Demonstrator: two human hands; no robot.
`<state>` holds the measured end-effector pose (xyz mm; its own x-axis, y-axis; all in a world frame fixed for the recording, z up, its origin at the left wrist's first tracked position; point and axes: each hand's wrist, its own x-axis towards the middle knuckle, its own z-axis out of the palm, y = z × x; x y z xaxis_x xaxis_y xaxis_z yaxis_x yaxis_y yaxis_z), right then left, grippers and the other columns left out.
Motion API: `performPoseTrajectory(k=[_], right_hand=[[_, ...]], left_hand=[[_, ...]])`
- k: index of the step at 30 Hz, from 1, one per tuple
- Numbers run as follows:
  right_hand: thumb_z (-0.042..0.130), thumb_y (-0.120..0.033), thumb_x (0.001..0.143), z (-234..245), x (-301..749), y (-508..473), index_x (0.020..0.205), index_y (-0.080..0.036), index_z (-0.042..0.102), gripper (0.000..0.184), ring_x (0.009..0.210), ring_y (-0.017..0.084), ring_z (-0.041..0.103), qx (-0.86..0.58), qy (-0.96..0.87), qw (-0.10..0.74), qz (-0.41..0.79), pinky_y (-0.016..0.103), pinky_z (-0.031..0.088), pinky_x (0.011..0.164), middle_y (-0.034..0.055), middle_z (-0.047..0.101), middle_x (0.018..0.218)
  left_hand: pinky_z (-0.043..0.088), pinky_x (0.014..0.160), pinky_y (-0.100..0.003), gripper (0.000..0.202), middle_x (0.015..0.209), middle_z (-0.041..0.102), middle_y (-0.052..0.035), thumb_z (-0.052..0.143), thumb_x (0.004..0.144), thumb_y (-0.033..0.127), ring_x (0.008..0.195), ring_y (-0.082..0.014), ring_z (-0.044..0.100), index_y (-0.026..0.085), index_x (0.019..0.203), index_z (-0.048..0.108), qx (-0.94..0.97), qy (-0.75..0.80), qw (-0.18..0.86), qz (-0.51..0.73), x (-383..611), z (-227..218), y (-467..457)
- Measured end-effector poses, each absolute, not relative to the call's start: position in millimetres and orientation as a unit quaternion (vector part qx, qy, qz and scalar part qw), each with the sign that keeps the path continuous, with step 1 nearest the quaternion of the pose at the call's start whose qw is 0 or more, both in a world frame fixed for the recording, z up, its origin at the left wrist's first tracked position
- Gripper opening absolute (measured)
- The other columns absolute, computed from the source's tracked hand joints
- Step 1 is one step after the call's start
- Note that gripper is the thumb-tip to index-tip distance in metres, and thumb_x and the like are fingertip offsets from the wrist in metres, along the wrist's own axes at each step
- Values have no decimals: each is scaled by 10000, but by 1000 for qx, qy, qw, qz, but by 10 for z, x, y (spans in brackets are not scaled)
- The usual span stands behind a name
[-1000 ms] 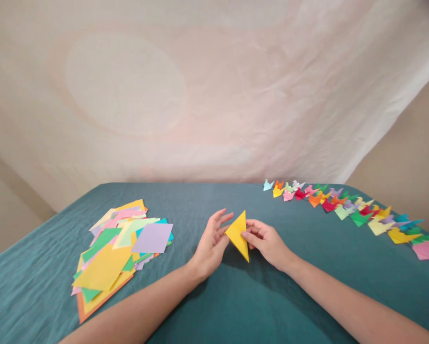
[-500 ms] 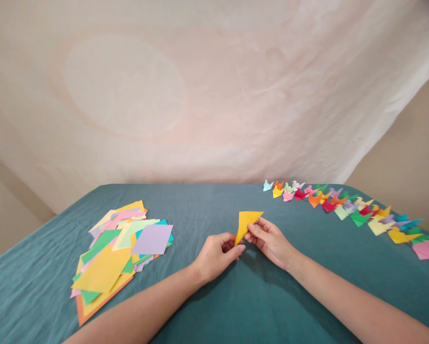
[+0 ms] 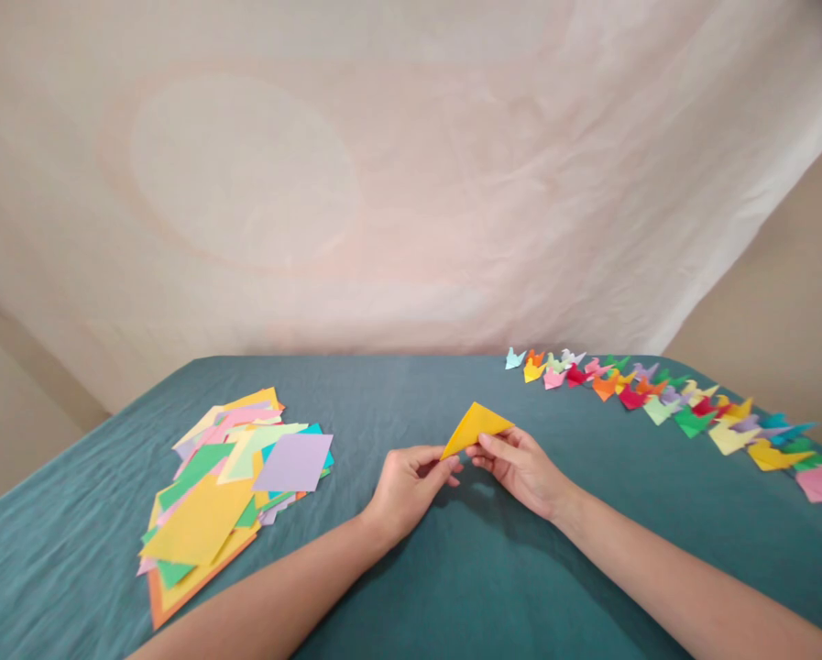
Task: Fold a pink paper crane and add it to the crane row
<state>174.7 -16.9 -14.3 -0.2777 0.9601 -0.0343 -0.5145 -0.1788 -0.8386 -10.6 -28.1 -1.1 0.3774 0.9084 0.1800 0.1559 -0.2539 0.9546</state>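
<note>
A yellow paper triangle (image 3: 475, 426) is held a little above the teal tablecloth (image 3: 452, 587), near the middle. My left hand (image 3: 411, 486) pinches its lower left corner with thumb and fingertips. My right hand (image 3: 520, 467) pinches its right edge from below. Both hands have their fingers closed on the paper.
A loose pile of coloured paper squares (image 3: 232, 477) lies at the left, a lilac sheet (image 3: 293, 461) on top. A curved row of several small folded paper figures (image 3: 664, 399) runs along the back right edge. A pale cloth (image 3: 383, 183) hangs behind the table.
The yellow triangle has turned from standing upright to lying flatter, its point swinging right. My left hand went from open fingers beside it to a pinch on its corner.
</note>
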Motion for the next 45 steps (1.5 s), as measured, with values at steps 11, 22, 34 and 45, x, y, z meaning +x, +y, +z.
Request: performPoseTrajectory(k=[11,22,34,45], right_hand=[[763,-216,659,-97,1733,-211,854,-184,687,211,695,121,640,-300,-399,504,705,218,509,649,15,696,778],[746,-305,676,-101,1735,-199,806,-158,703,201,650,126,615,-351,-419,523,654,238,488,638,34,686,720],[641,-324,769,-25,1714,-292,805,-206,724,149,616,114,521,-380,-648,460,473,237,425,537,20,603,789],[622,-314,794,-15,1769,-296,936,-274,715,174,769,169,584,-395,-711,471,340,287,468,666,27,641,850]], left_hand=[[513,618,-222,237,760,706,-55,582,804,332,635,-148,649,132,845,702,639,398,503,425,-88,1,-280],[498,617,-235,304,739,693,-52,554,815,420,652,-157,645,132,778,645,627,415,506,422,-124,-34,-197],[423,600,-209,200,695,611,-21,630,768,328,637,-120,547,145,696,667,711,391,391,434,-133,-15,-187],[481,669,-242,109,803,656,-50,618,786,262,737,-149,609,182,793,693,705,364,371,482,-168,-51,-157]])
